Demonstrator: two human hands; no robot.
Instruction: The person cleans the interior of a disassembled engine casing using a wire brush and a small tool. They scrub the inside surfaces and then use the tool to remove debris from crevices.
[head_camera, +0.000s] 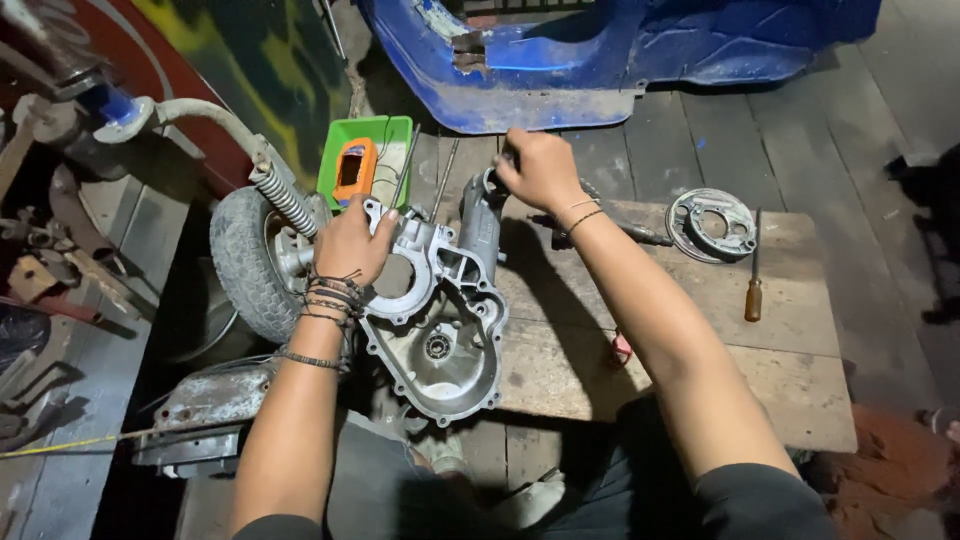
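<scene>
A grey cast-metal engine casing (440, 330) lies on the left end of a low wooden bench (700, 330), with a round opening and a bearing seat showing. My left hand (352, 240) rests on the casing's upper left edge, fingers curled over it. My right hand (538, 168) is closed around the casing's far upper end, where a dark tool handle seems to sit; the grip hides the tool. Cord bracelets circle my left wrist.
A round metal plate (712, 224) and a wooden-handled screwdriver (754, 280) lie on the bench at right. A small tyre (245, 265) with a spring shock stands left. A green tray (368, 160) holds an orange meter. A blue vehicle body panel (600, 60) sits behind.
</scene>
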